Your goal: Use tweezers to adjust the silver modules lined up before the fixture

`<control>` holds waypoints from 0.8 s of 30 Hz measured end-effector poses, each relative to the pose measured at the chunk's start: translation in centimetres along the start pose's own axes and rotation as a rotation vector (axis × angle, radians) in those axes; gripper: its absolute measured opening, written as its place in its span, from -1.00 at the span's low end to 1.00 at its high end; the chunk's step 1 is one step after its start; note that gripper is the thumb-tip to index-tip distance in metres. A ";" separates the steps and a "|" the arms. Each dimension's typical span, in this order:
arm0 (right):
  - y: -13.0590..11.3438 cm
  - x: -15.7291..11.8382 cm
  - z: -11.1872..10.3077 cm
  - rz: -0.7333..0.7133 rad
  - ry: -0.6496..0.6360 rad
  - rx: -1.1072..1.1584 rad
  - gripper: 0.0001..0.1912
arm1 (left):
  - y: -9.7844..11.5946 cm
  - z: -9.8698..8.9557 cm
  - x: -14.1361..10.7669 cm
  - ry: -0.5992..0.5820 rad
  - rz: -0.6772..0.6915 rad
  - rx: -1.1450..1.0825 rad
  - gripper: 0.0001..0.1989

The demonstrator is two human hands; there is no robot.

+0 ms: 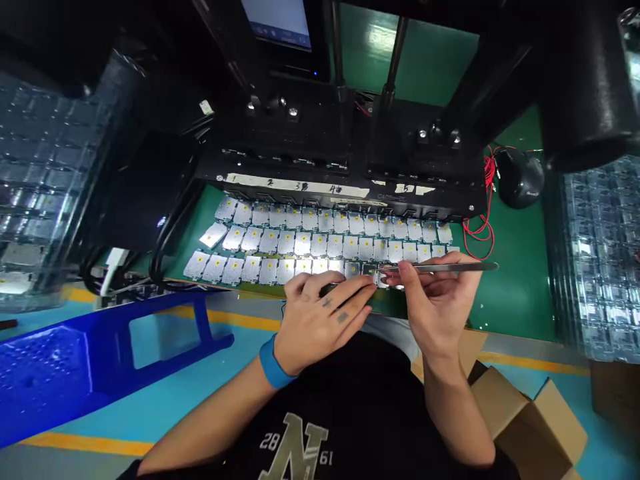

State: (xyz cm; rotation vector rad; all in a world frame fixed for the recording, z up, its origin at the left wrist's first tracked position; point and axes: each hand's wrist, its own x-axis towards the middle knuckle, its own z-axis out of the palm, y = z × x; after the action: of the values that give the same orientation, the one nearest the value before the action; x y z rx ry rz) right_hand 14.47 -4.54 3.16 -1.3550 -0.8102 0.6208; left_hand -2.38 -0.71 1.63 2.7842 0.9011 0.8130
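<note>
My right hand (pixel 443 303) is closed around slim metal tweezers (pixel 460 267), held nearly level with the narrow end toward the left. Their tip reaches a small silver-plated circuit board (pixel 370 269) in the front row; the exact contact is hard to make out. My left hand (pixel 323 310), with a blue band on its wrist, lies over the front row. Its fingers are stretched out, and the fingertips rest at that same board, partly covering it. Around both hands lie similar silver boards (pixel 268 270) with yellow dots, set side by side in three rows.
Behind the rows runs a black fixture (pixel 320 187) with numbered tape. A black mouse (pixel 523 179) and red wire (pixel 483 230) lie to the right on the green mat (pixel 520 280). Stacked clear trays (pixel 603 260) flank the bench. Below are a blue stool (pixel 107 360) and an open carton (pixel 535 427).
</note>
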 end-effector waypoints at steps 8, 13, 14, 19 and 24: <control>0.2 0.0 -0.1 0.032 -0.036 -0.017 -0.62 | 0.3 -0.2 0.2 0.016 -0.014 -0.005 -0.78; 0.3 0.1 -0.1 0.013 -0.035 -0.031 -0.62 | 0.4 -0.3 0.3 0.007 -0.018 -0.015 -0.77; 0.2 0.1 -0.1 0.014 -0.034 -0.039 -0.62 | 0.4 -0.3 0.3 0.007 -0.017 -0.017 -0.77; 0.3 -0.1 -0.1 0.008 -0.041 -0.069 -0.63 | 0.5 -0.4 0.4 0.002 -0.029 -0.013 -0.79; 0.6 -0.3 -0.1 -0.023 -0.040 -0.063 -0.62 | 0.5 -0.4 0.5 0.015 -0.015 -0.017 -0.80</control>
State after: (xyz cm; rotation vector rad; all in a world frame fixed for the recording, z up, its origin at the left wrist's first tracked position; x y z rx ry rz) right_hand 14.45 -4.74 2.48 -1.3920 -0.8827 0.6111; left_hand -2.00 -0.83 2.28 2.7568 0.9127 0.8363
